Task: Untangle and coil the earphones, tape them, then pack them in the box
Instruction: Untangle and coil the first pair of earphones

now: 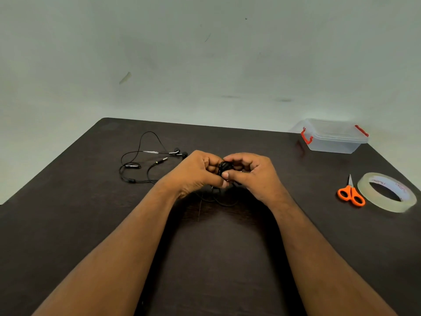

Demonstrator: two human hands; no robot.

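Note:
At the middle of the dark table, my left hand and my right hand meet, both gripping a small bundle of black earphone cable. Loops of that cable hang below the hands onto the table. A second pair of black earphones lies loose and spread out to the left, with its jack, remote and earbuds visible. A roll of clear tape lies flat at the right. The clear plastic box with red clips stands closed at the back right.
Orange-handled scissors lie just left of the tape roll, blades pointing away. The dark table ends at a pale wall behind; its left edge runs diagonally at the far left.

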